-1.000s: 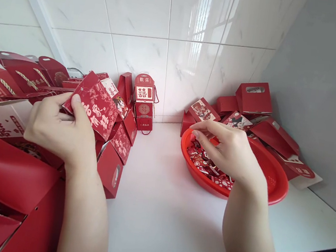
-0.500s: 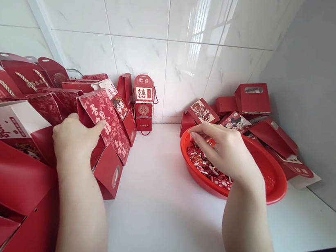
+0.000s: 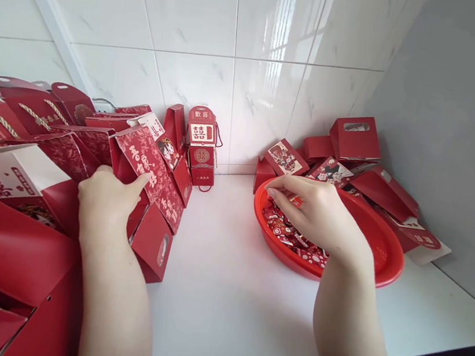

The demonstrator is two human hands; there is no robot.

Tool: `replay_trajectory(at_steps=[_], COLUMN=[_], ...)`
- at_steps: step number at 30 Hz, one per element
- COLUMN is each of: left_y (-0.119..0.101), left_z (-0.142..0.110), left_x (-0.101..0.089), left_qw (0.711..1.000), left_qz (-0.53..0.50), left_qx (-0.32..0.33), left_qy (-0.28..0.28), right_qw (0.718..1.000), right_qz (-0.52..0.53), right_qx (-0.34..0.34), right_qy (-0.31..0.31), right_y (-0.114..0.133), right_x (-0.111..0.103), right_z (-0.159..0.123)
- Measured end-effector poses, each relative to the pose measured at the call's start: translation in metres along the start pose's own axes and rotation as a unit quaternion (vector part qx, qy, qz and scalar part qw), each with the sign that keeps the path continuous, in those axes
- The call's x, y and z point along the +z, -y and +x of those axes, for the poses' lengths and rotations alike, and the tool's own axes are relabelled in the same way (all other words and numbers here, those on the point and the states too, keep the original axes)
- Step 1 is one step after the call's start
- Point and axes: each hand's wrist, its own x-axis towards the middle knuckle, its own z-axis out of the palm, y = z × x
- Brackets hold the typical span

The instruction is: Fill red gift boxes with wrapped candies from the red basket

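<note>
My left hand [image 3: 108, 202] reaches in among the red gift boxes on the left. Its thumb lies against the near edge of a red patterned gift box [image 3: 146, 160] with white characters; the other fingers are curled out of sight behind that edge. My right hand [image 3: 314, 214] hangs over a red plastic basket [image 3: 391, 277], fingers stretched toward its left rim and thumb a little apart. Nothing shows in it. Below the hand, small red wrapped packets [image 3: 299, 244] lie in the basket, partly hidden by my wrist.
Many red boxes and bags [image 3: 11, 265] crowd the left side, some with twisted rope handles. Two small boxes [image 3: 201, 150] stand stacked by the tiled wall [image 3: 188, 84]. Behind the basket lies a pile of boxes [image 3: 356, 138]. A white tabletop [image 3: 209, 291] lies between.
My left hand has shifted slightly right, and the top of the patterned box has moved a little with it. My right hand hardly moves above the basket.
</note>
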Motion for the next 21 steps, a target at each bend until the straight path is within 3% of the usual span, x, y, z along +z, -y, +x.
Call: replay_trajectory(at_steps=[11, 17, 21], left_y=[-0.010, -0.016, -0.024], left_z=[-0.010, -0.018, -0.033], left_x=[-0.010, -0.019, -0.030], left_qw=[0.998, 0.998, 0.998], left_qz=[0.053, 0.049, 0.051], left_qx=[-0.032, -0.027, -0.019], left_qy=[0.013, 0.008, -0.024], right_qw=[1.000, 0.999, 0.996], right_qz=[-0.008, -0.023, -0.042], right_qx=[0.023, 0.032, 0.064], right_qy=[0.014, -0.022, -0.053], right_y=[-0.005, -0.011, -0.020], right_x=[-0.006, -0.016, -0.028], right_z=[-0.002, -0.005, -0.010])
